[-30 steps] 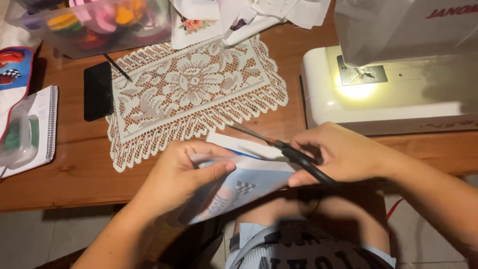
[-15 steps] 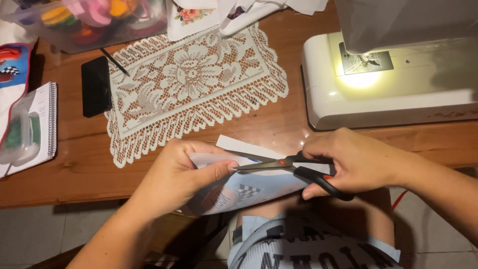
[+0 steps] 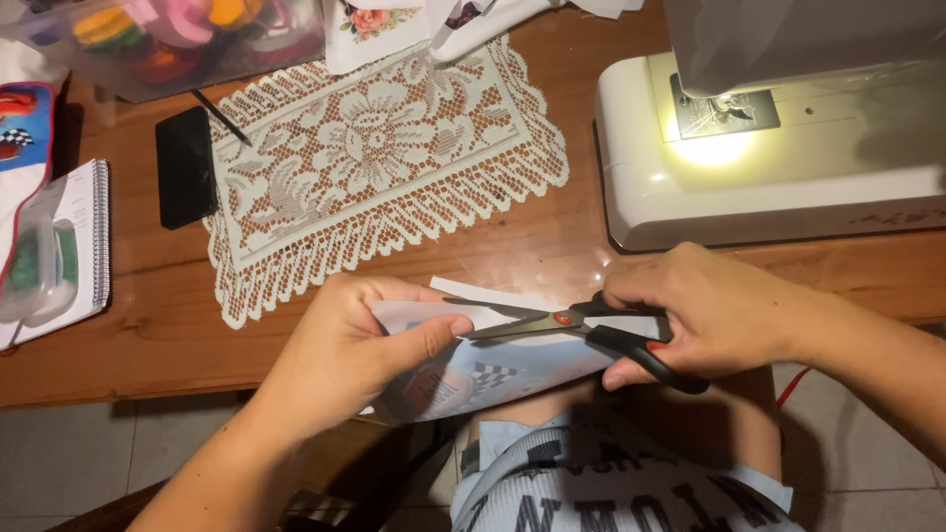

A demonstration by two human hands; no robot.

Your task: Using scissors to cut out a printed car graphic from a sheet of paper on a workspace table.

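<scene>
Head view, left hand still pinching printed fabric, right hand's grip clasping scissors, blades now less parted.

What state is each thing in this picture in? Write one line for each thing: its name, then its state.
scissors: blades open, across the fabric piece.
fabric piece: held up off the table, partly cut.
left hand: pinching the fabric piece.
right hand: gripping the scissors' handles.
sewing machine: lamp lit.
lace doily: spread flat.
notebook: closed.
</scene>
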